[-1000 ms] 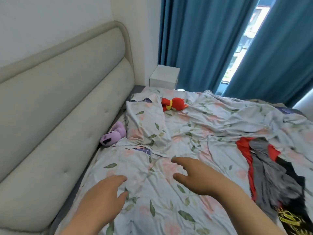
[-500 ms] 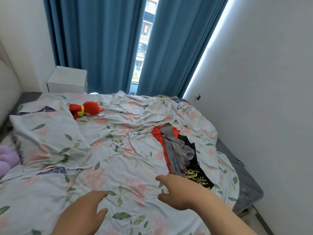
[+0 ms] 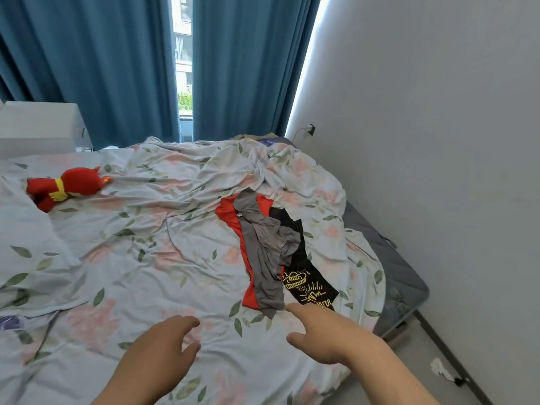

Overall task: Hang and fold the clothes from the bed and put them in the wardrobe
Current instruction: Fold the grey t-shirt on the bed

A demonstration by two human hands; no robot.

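Now both hands hover over the floral duvet, holding nothing: the left hand has relaxed, spread fingers, and the right hand is open too, its forefinger just beside the clothes heap: grey garment over red garment and black printed T-shirt.

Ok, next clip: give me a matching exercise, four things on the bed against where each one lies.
Things:
1. red plush toy
2. grey garment
3. black shirt
4. red garment

Places:
A. draped on top of the pile
B. far left of the bed
C. right side of the pile, yellow print showing
D. underneath, showing along the pile's left edge

Pairs: 1-B, 2-A, 3-C, 4-D
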